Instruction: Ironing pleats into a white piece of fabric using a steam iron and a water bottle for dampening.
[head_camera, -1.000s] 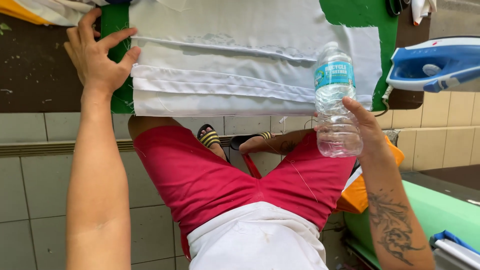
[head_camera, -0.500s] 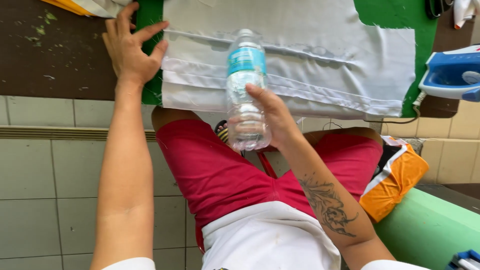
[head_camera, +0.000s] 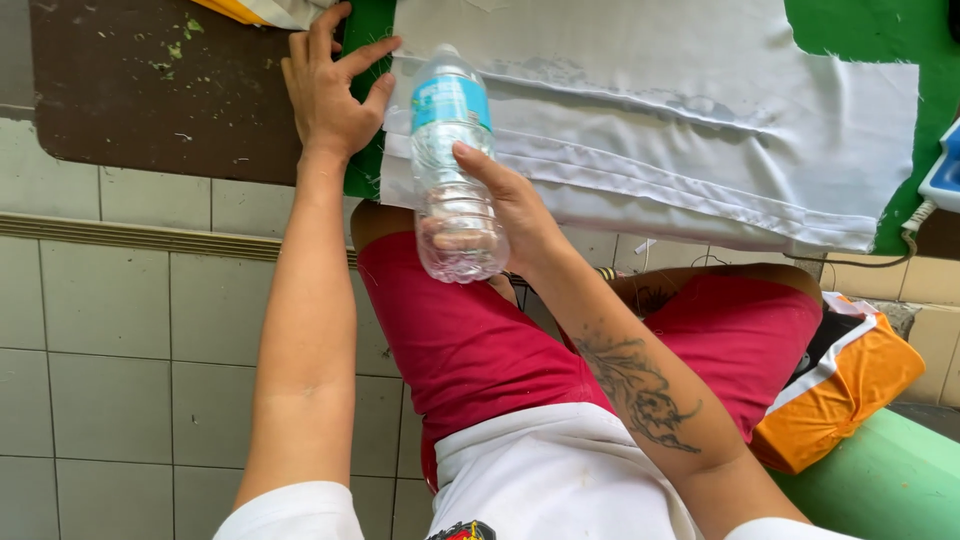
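Right hand (head_camera: 515, 215) clamped around a clear plastic water bottle (head_camera: 455, 170) with a blue label, held upright over the near edge of the white cloth (head_camera: 680, 130), bottom of the bottle hanging past that edge above the red shorts (head_camera: 470, 340). Left hand (head_camera: 330, 95) pressed flat, fingers spread apart, at the left end of the white cloth, partly on the green surface (head_camera: 365, 170) beneath it and gripping nothing. Dark brown board (head_camera: 150, 100) left of the cloth, sprinkled with green specks. Corner of a blue and white iron (head_camera: 945, 175) just beyond the right end of the cloth. Orange and white fabric (head_camera: 845, 385) below the cloth's right end, beside the shorts.
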